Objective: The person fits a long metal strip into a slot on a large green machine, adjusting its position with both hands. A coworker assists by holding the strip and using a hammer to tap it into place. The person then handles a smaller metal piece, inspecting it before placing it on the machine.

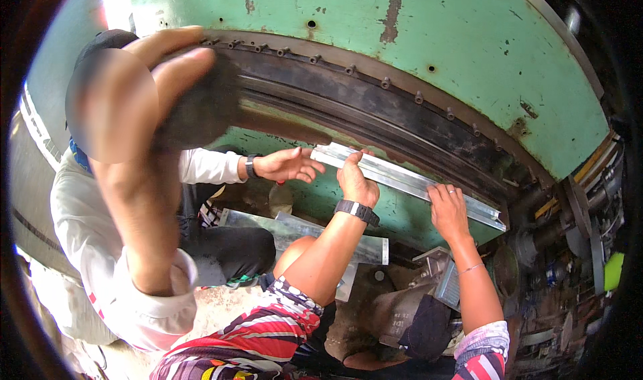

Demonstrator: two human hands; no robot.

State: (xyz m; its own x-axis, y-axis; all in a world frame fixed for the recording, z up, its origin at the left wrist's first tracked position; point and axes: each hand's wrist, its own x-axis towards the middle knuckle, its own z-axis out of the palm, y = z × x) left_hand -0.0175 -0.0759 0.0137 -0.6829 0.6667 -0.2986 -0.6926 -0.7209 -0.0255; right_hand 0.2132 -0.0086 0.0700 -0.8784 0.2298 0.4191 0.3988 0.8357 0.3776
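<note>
Channel held in both hands before the green press

The channel [402,180], a long bright metal piece, lies aslant across the front of the green machine [469,18], below its dark slot and its row of bolts [385,82]. Its right end sits lower in view than its left. The wearer's left hand [360,182] grips it toward the left end, thumb and fingers curled about the section; whether all the fingers meet the metal I cannot tell. A dark watch [357,212] is on that wrist. The right hand [448,209] holds the piece toward the other end, fingers close together and bent over the near edge; the thumb is hidden from me. A ring and a thin bracelet [471,268] are noted on that side.

To the left is a co-worker [84,226] in a white top. Their lower hand [284,165] is just beside the channel's left end, fingers spread; contact cannot be confirmed. Their raised hand [127,105] is blurred, with at least two digits apart. Flat metal sheets [368,248] lie below the channel, partly behind the wearer's left forearm
</note>
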